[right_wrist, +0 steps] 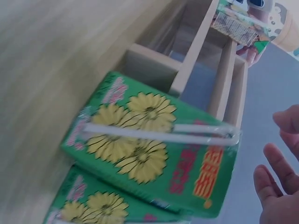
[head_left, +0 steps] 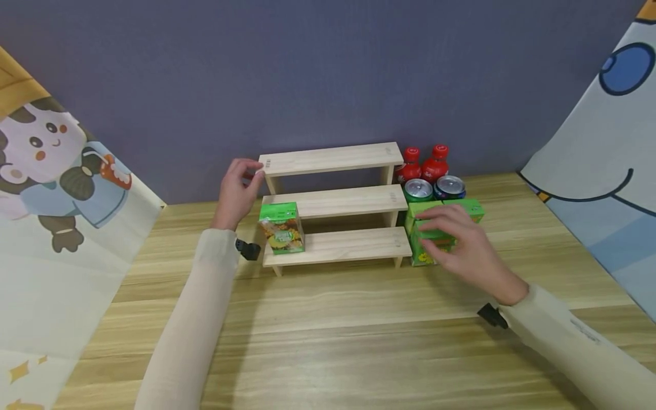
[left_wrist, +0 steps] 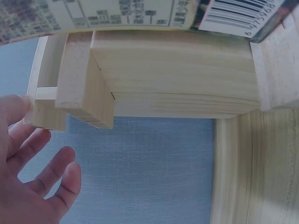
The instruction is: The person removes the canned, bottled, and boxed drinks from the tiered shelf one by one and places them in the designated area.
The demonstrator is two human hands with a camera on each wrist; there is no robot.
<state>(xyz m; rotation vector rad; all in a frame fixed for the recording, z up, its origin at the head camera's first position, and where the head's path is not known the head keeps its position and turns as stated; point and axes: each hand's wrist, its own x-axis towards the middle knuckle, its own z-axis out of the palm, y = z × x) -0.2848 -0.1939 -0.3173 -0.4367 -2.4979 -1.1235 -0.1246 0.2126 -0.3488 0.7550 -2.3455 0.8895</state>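
Note:
My left hand (head_left: 240,191) is at the left end of a three-step wooden shelf (head_left: 330,161), its thumb and fingertips right at the top board's corner. In the left wrist view, its other fingers are spread and loosely bent. A green-topped carton (head_left: 282,229) stands on the lowest step, at the left. Over on the right, my right hand (head_left: 463,245) hovers at the green drink cartons (head_left: 422,256) beside the shelf, its fingers loosely curved. The right wrist view shows that hand apart from a drink carton (right_wrist: 149,144) with yellow flowers and a wrapped straw.
Behind the green cartons stand two drink cans (head_left: 418,188) and two red bottles (head_left: 435,164), close against the shelf's right side. A dark wall (head_left: 328,74) rises behind the shelf. Printed cartoon panels (head_left: 46,165) flank the wooden table (head_left: 328,330).

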